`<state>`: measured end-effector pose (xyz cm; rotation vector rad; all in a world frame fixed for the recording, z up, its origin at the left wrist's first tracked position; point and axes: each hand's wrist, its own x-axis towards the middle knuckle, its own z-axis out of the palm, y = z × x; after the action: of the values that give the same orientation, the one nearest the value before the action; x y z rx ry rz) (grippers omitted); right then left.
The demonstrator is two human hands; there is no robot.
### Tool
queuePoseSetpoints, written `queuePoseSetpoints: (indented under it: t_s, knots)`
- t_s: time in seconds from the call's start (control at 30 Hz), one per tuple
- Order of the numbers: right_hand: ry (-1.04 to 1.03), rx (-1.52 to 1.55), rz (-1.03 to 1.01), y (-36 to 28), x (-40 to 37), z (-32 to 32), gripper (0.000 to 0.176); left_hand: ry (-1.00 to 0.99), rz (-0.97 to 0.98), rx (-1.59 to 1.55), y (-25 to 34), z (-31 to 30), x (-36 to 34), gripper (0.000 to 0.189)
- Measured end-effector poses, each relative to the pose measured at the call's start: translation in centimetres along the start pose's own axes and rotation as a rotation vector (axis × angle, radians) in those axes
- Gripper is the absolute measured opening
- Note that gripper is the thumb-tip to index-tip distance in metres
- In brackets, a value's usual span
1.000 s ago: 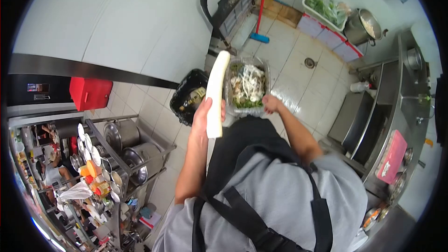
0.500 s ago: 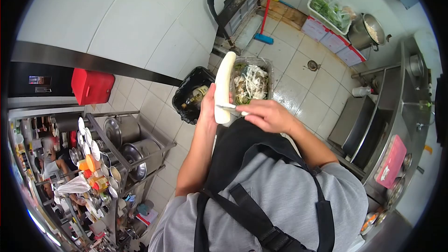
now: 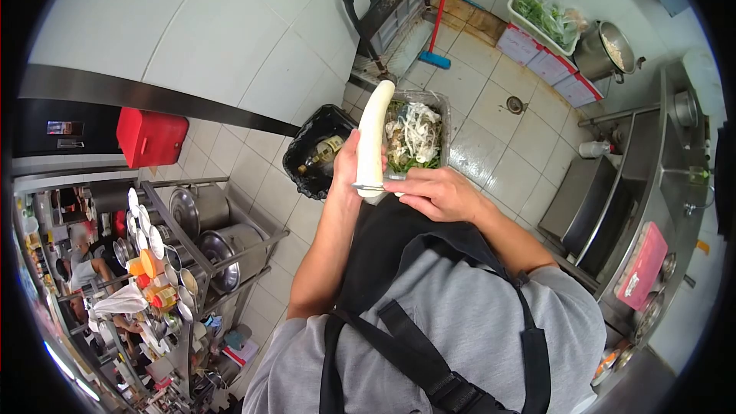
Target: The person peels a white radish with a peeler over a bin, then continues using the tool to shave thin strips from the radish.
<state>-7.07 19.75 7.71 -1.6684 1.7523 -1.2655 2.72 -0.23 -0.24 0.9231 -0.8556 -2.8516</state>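
A long, pale white radish (image 3: 372, 126) stands nearly lengthwise in front of me, its far end slightly bent. My left hand (image 3: 347, 161) is closed round its lower left side. In my right hand (image 3: 437, 193) is a peeler (image 3: 369, 187) with a narrow metal blade, which lies across the radish close to its near end. Most of the peeler's handle is hidden by my fingers. Beneath and just right of the radish is a clear plastic-lined container (image 3: 446, 119) holding white peelings and green scraps (image 3: 418, 134).
A black-lined bin (image 3: 295, 157) with a bottle inside stands left of my hands. Metal racks (image 3: 222, 257) with big pots are at left, beside a red box (image 3: 153, 139). A sink counter (image 3: 652, 176) runs along the right. Greens fill a white basket (image 3: 571, 47) on boxes.
The peeler blade has shifted nearer to the radish's near end and turned, now showing as a thin dark line. The radish has tilted slightly right at its far end.
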Motion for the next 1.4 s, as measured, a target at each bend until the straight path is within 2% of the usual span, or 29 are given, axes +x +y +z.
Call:
queuePoseSetpoints:
  t_s: [0.23,0.37,0.43,0.53,0.6,0.67,0.73,0.77,0.8,0.83,0.87,0.93,0.97,1.1,1.27,1.4]
  knots:
    - [0.011,0.172,-0.092,0.8,0.7,1.6,0.032,-0.083,0.035,-0.025,0.9,-0.1,-1.2,0.057]
    - [0.013,0.181,-0.084,0.7,1.2,2.2,0.03,-0.053,0.042,-0.024,1.7,0.5,-2.5,0.055]
    - [0.172,0.088,-0.035,2.4,1.7,2.3,0.03,0.007,0.042,0.032,1.3,1.4,-3.7,0.054]
    - [0.173,0.133,-0.021,4.8,2.6,1.8,0.029,0.097,0.064,0.109,0.0,2.4,-4.6,0.052]
    - [0.257,0.099,-0.007,8.2,3.4,1.7,0.029,0.032,0.046,0.03,-0.3,2.6,-5.1,0.052]
    - [0.257,0.096,0.065,10.2,3.6,1.2,0.028,0.016,0.04,0.03,-0.4,2.5,-5.3,0.052]
    - [0.264,0.154,0.361,12.9,4.1,1.3,0.027,0.014,0.034,0.034,-0.3,1.8,-5.8,0.052]
    - [0.265,0.154,0.361,16.2,4.0,2.1,0.027,0.009,0.021,0.019,-0.4,1.3,-5.8,0.052]
    - [0.239,0.138,0.446,20.5,3.4,3.5,0.03,0.004,0.005,0.004,-0.6,1.0,-5.7,0.053]
    - [0.214,0.123,0.532,22.7,2.9,4.3,0.034,0.002,0.001,0.006,-0.6,1.3,-5.9,0.053]
    - [0.22,0.125,0.535,22.5,2.6,4.6,0.034,0.005,0.017,0.04,-0.5,1.8,-6.2,0.052]
    - [0.556,0.849,0.906,21.5,2.7,5.6,0.042,0.004,0.043,0.078,0.0,2.1,-5.8,0.052]
    - [0.65,1.119,0.906,18.5,3.4,5.5,0.049,0.021,0.066,0.122,0.0,1.7,-5.2,0.052]
    - [0.63,1.352,0.857,9.4,4.8,5.4,0.051,0.12,0.033,0.218,-0.8,1.5,-4.4,0.053]
    - [0.681,1.572,0.833,9.2,4.9,5.6,0.056,0.111,0.055,0.314,-1.6,2.5,-3.4,0.051]
    - [0.622,1.682,0.733,9.7,4.2,4.4,0.056,0.113,0.048,0.323,-1.8,2.6,-3.1,0.052]
